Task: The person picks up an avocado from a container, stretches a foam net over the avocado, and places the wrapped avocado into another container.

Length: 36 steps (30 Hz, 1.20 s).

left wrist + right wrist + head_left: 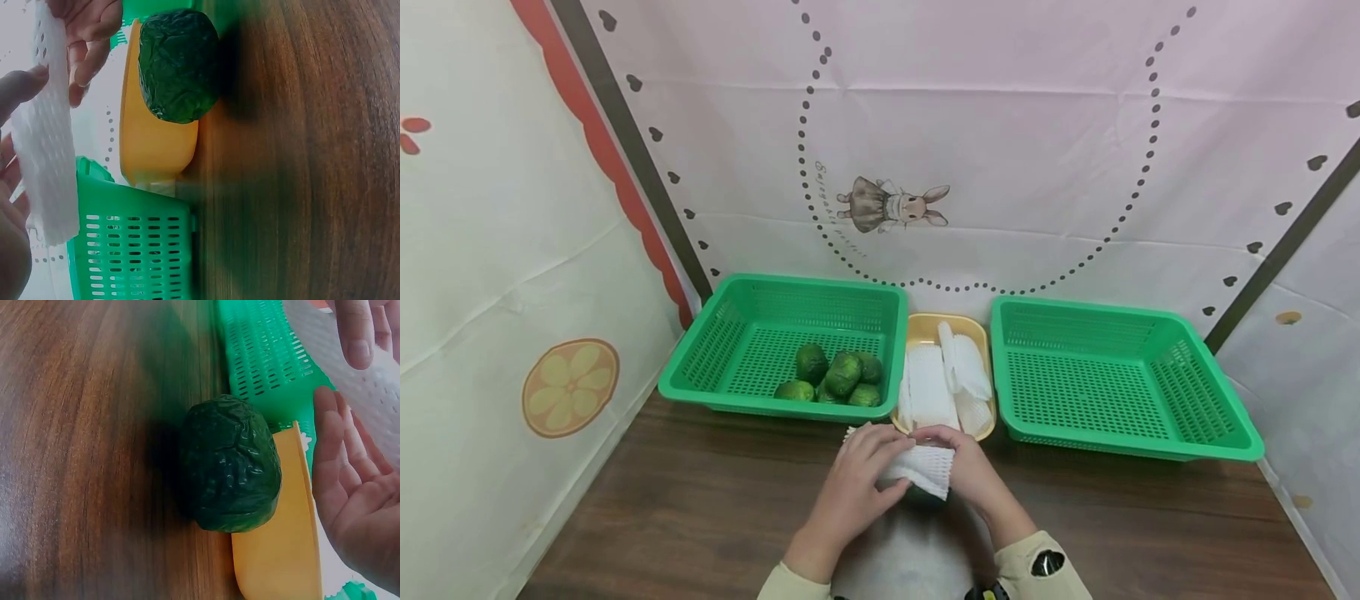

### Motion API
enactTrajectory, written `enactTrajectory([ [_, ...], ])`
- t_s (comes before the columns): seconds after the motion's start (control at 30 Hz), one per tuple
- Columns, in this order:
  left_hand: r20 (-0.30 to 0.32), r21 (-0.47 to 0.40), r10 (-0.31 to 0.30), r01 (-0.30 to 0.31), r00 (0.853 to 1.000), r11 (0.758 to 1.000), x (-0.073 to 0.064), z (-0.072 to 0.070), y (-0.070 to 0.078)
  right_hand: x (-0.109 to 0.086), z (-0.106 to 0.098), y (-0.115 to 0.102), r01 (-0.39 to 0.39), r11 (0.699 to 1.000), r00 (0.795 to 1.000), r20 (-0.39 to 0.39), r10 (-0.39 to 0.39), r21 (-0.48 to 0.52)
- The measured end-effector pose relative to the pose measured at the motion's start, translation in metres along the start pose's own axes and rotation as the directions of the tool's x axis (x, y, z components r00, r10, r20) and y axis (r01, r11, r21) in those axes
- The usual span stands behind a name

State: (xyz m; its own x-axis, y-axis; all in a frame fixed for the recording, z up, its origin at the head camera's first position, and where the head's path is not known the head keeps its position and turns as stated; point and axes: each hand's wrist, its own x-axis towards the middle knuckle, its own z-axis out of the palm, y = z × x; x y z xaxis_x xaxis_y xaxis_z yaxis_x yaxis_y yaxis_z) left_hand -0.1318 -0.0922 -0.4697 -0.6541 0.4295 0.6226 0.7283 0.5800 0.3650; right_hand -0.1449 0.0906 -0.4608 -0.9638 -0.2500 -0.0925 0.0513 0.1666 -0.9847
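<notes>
A white foam net sleeve (925, 468) is held up off the table, lying flat across both hands. My left hand (856, 483) pinches it, thumb on the near side and fingers behind. At its other end is my right hand (973, 471); in the right wrist view the fingers (328, 415) of that hand are fairly straight beside the sleeve (362, 381). Below the hands a dark green, wrinkled, rounded fruit (231, 465) sits on the table; the left wrist view also shows this fruit (178, 65). From the head it is mostly hidden under the sleeve.
A green basket (700, 375) at left holds several green fruits (842, 372). In the middle, a yellow tray (951, 317) contains several white foam sleeves (932, 387). Another green basket (1075, 387) stands at right. A printed cloth (1015, 167) hangs behind the wooden table (700, 500).
</notes>
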Motion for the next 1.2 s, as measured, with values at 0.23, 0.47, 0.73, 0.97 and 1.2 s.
enactTrajectory([
  [0.23,0.003,-0.024,0.01,-0.01,1.0,1.0,-0.001,0.003,0.0,-0.002,0.001,0.0,0.017,0.997,0.98,0.194,-0.031,0.072],
  [0.47,0.012,-0.043,-0.059,0.06,0.998,0.997,-0.005,-0.009,0.001,-0.001,0.001,-0.007,-0.048,0.998,0.999,0.005,0.048,0.029],
  [0.73,-0.069,-0.071,-0.015,0.01,0.998,0.997,-0.013,-0.014,-0.011,0.003,0.0,0.006,-0.041,0.997,0.983,-0.182,0.028,-0.067],
  [0.97,-0.044,-0.086,-0.175,0.17,0.984,0.982,-0.016,-0.02,-0.014,-0.003,-0.007,0.014,0.018,1.0,0.997,-0.08,-0.019,-0.021],
  [1.2,-0.024,-0.045,-0.312,0.311,0.95,0.949,-0.021,-0.022,-0.022,-0.008,-0.017,0.024,0.004,0.994,0.998,-0.055,-0.01,-0.105],
])
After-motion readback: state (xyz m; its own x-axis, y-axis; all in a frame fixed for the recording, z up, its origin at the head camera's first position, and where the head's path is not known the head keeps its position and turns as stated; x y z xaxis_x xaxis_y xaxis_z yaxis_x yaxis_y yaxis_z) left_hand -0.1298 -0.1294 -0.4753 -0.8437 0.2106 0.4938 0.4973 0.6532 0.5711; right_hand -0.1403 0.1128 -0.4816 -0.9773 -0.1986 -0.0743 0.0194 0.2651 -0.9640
